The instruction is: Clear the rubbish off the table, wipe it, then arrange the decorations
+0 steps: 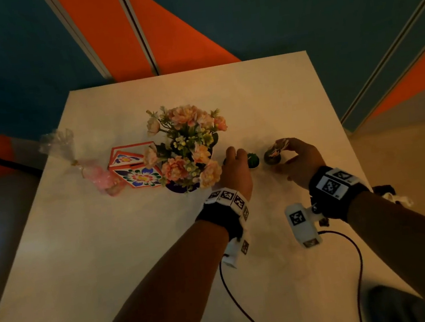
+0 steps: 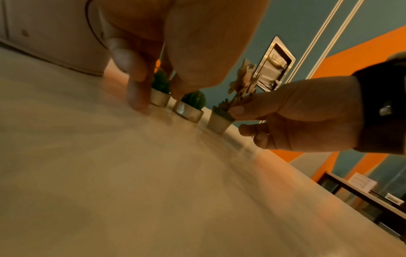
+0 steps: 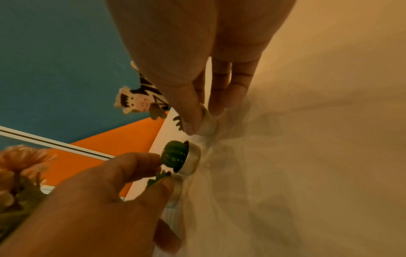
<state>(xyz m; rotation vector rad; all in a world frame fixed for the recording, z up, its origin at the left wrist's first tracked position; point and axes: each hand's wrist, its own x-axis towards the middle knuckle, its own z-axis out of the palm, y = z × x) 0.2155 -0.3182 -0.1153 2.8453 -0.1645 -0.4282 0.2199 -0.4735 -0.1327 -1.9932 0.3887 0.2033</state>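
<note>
Three tiny silver pots stand in a row right of the middle of the white table (image 1: 126,250). My right hand (image 1: 286,152) pinches the rightmost pot (image 2: 218,121) between thumb and fingers; a cow figure on a pick (image 3: 136,102) rises from it. The middle pot holds a round green cactus (image 1: 253,160) and stands free. My left hand (image 1: 235,162) covers the leftmost pot (image 2: 160,98) in the head view; the left wrist view shows its thumb and a finger curled either side of that pot, touching it.
A pot of pink artificial flowers (image 1: 186,148) stands just left of my left hand. Painted floral tiles (image 1: 135,171) and a pink cellophane packet (image 1: 93,174) lie further left. Wrist-camera cables (image 1: 238,303) trail over the table's near part.
</note>
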